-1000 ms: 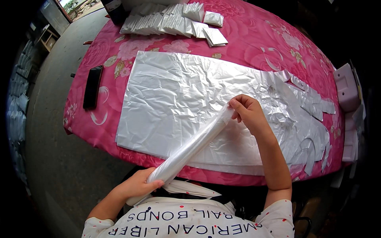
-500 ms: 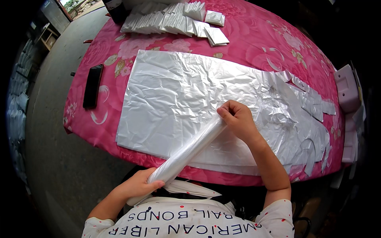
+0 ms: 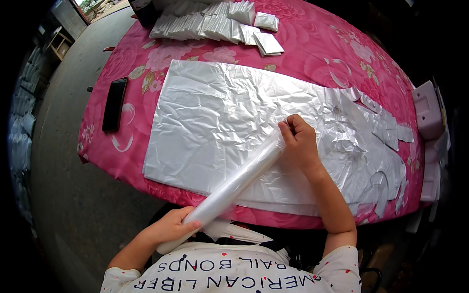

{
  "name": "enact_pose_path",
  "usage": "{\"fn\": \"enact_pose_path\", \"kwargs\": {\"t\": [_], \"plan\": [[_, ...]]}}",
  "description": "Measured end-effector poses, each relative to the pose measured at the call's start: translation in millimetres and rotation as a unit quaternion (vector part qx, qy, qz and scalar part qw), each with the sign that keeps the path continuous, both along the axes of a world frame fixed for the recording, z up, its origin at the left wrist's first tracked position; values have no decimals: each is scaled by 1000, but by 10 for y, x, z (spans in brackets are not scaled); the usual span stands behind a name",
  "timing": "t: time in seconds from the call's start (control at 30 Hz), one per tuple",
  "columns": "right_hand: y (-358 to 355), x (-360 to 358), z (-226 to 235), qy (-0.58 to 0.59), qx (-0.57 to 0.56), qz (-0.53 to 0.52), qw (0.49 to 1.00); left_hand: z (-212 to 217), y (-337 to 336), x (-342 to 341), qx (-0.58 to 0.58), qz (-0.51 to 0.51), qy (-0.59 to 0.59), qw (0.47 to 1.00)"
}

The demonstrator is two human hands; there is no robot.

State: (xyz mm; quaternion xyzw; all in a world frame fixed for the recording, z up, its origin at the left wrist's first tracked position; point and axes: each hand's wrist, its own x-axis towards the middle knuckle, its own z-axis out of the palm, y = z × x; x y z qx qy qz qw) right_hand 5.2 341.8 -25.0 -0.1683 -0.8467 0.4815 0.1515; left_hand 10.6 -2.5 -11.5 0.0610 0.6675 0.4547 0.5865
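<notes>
A long, narrow folded plastic bag [image 3: 239, 180], white and translucent, slants from my lap up over the table. My left hand [image 3: 177, 224] is closed round its lower part, near the table's front edge. With thumb and fingers pinched, my right hand [image 3: 299, 139] grips the upper end. Beneath the right hand lies a flat stack of white plastic bags [image 3: 195, 112], shiny and wrinkled, with cut handle strips at its right end. A loose white tail of film hangs below my left hand, at my lap.
A pink floral tablecloth [image 3: 303, 44] covers the table. Several small folded white packets [image 3: 215, 27] stand in rows at the back. A black phone [image 3: 115, 105] lies at the left, a dark container [image 3: 142, 12] at the far left. Pink plastic bins [image 3: 427, 110] stand beyond the right edge.
My right hand has moved a little up and to the right with the upper end of the folded bag. My left hand has barely moved.
</notes>
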Motion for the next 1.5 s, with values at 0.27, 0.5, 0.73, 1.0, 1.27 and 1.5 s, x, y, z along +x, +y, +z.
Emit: {"fn": "enact_pose_path", "kwargs": {"t": [0.27,0.5,0.73,1.0,1.27,1.5], "plan": [[111,107,-23,-14,-45,10,999,21,28,-10,13,-6,1,1000],[183,121,78,-71,-186,74,977,-39,-27,-13,23,-68,77,994],[168,138,211,-162,-175,116,964,11,-26,-40,37,-113,113,986],[74,172,85,-123,-202,97,967,-15,-34,-24,42,-108,119,986],[-53,119,71,-15,-5,30,999,3,8,-7,25,-75,122,989],[102,43,39,33,117,-32,992,50,-11,-25,6,-42,52,998]]}}
